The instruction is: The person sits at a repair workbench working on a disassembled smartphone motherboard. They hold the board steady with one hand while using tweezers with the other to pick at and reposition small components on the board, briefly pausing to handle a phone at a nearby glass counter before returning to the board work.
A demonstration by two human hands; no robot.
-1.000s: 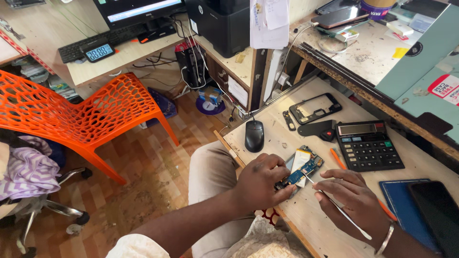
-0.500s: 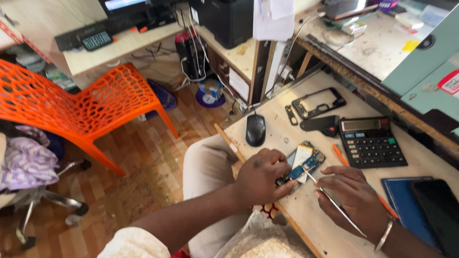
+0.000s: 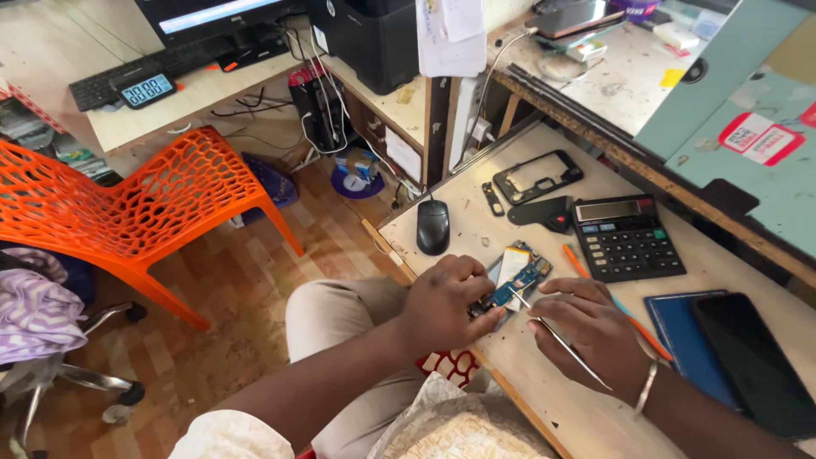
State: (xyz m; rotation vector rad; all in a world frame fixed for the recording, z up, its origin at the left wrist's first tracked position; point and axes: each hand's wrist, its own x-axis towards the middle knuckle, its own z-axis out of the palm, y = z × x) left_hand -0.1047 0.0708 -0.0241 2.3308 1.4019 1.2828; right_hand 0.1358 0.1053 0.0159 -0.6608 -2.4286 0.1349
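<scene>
An opened phone point(image 3: 517, 274) with a bare blue circuit board and a pale battery lies near the front edge of a wooden workbench point(image 3: 527, 399). My left hand point(image 3: 446, 302) grips its near end and pins it to the bench. My right hand point(image 3: 595, 327) holds thin metal tweezers point(image 3: 557, 336) like a pen. Their tip touches the circuit board.
On the bench sit a black mouse point(image 3: 432, 225), a black phone frame point(image 3: 537, 177), a black calculator point(image 3: 626, 236), an orange pen point(image 3: 616, 302) and a dark tablet on a blue pad point(image 3: 748, 361). An orange plastic chair point(image 3: 127, 212) stands on the wooden floor to the left.
The view has shifted slightly. Both hands stay on the phone, and the tweezers' tip stays at the board.
</scene>
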